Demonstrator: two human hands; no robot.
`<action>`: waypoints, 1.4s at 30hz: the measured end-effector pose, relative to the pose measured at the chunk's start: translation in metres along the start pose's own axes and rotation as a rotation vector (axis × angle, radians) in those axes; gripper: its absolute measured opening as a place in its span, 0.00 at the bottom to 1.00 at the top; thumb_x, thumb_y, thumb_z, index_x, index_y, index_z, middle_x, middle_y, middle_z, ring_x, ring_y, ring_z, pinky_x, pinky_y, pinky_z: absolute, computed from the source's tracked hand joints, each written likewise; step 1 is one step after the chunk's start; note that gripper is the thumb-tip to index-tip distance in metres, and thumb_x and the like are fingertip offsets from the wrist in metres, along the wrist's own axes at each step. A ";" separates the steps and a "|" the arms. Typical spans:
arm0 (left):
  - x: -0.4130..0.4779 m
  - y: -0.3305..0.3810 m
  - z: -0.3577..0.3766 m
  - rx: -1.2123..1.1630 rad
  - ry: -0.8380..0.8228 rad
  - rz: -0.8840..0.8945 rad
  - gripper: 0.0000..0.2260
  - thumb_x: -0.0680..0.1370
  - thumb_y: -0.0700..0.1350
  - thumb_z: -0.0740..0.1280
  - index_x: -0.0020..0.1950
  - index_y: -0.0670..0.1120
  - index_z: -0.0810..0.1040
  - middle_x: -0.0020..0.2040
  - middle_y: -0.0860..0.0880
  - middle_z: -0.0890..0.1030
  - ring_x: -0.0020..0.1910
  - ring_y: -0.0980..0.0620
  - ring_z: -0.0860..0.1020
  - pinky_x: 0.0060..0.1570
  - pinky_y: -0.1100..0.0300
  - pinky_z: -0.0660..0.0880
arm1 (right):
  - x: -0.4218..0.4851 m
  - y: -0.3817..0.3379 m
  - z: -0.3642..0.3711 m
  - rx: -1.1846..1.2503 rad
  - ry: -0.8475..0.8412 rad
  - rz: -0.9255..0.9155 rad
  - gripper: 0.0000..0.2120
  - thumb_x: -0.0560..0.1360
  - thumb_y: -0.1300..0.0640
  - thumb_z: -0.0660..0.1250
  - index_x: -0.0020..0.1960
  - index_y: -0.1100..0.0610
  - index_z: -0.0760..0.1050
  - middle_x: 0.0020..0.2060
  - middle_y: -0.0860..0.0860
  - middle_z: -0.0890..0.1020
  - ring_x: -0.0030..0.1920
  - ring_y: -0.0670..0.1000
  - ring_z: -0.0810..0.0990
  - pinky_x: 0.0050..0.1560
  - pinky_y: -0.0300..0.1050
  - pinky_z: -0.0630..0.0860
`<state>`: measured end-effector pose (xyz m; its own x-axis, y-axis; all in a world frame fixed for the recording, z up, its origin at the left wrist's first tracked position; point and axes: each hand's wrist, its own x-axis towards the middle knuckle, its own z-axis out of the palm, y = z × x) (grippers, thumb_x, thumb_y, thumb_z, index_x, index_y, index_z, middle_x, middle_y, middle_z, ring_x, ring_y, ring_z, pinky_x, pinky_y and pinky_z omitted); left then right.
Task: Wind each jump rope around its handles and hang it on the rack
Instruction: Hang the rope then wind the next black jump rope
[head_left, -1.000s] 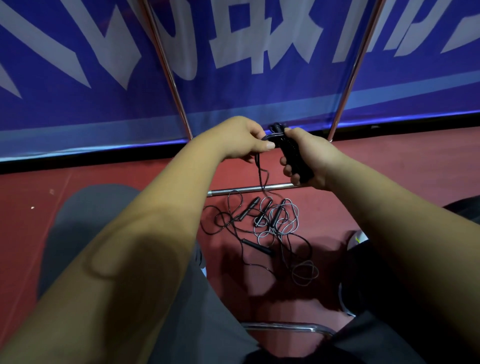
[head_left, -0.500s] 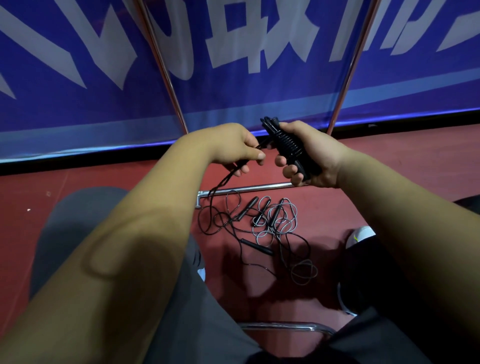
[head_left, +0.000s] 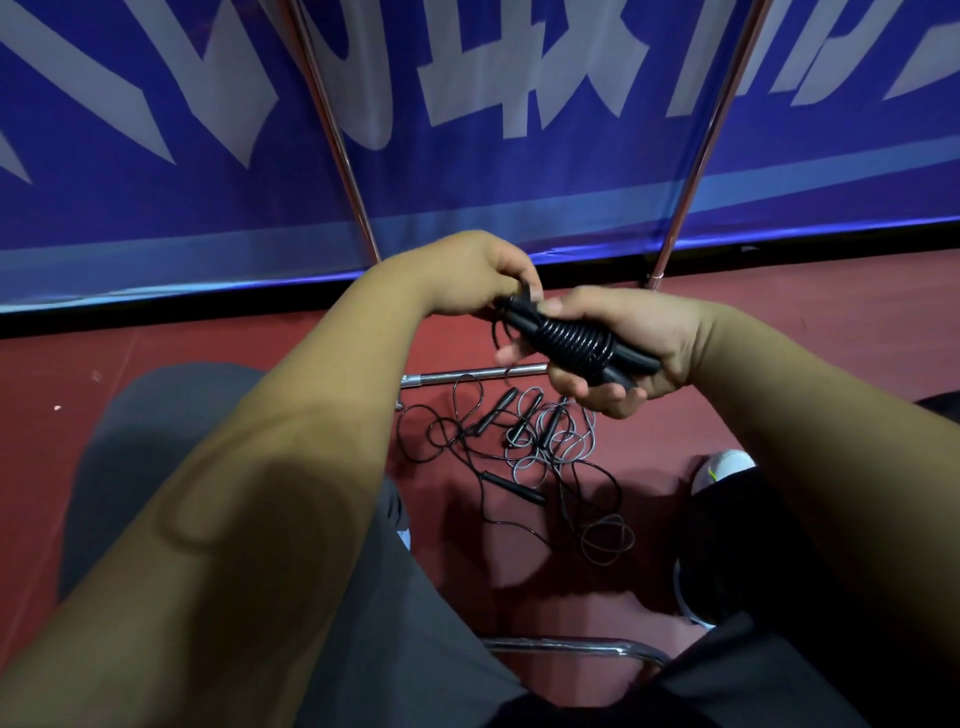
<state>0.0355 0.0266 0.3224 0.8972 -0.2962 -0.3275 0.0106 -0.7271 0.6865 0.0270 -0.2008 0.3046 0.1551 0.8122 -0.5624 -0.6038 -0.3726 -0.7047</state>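
While the right hand (head_left: 628, 343) grips the handles (head_left: 631, 358) with rope (head_left: 574, 340) coiled round them, the left hand (head_left: 478, 275) pinches the rope's end at their 10 o'clock tip. More ropes (head_left: 524, 441) lie tangled on the floor (head_left: 208, 338) at 6 o'clock — the banner (head_left: 156, 156) has large white characters, cut off, unreadable.

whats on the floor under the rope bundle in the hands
Below the wound jump rope lie loose ropes, black and grey, tangled on the red floor, beside a metal rack bar. The right hand covers the bar's far end.
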 end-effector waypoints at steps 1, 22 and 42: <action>0.000 0.003 0.000 -0.036 0.009 0.022 0.04 0.79 0.41 0.74 0.51 0.49 0.88 0.45 0.48 0.88 0.41 0.58 0.81 0.46 0.64 0.78 | 0.001 0.001 0.002 -0.036 -0.022 0.037 0.23 0.81 0.40 0.59 0.64 0.51 0.84 0.35 0.57 0.77 0.24 0.50 0.72 0.25 0.37 0.61; 0.001 0.010 -0.002 0.027 0.090 -0.120 0.08 0.75 0.37 0.79 0.48 0.45 0.83 0.39 0.46 0.86 0.38 0.52 0.85 0.40 0.52 0.86 | 0.020 -0.003 -0.024 0.079 0.692 -0.182 0.28 0.80 0.27 0.60 0.58 0.51 0.76 0.37 0.53 0.79 0.30 0.52 0.75 0.32 0.42 0.67; 0.010 -0.001 0.011 -0.264 0.079 -0.220 0.08 0.77 0.35 0.77 0.49 0.45 0.81 0.40 0.46 0.85 0.40 0.50 0.85 0.48 0.49 0.84 | 0.022 -0.003 -0.012 0.047 0.697 -0.260 0.28 0.82 0.31 0.63 0.64 0.55 0.79 0.37 0.54 0.79 0.30 0.52 0.75 0.30 0.40 0.68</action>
<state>0.0397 0.0180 0.3110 0.8919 -0.0939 -0.4423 0.3121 -0.5801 0.7524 0.0418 -0.1867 0.2892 0.7484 0.3925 -0.5346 -0.5098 -0.1751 -0.8423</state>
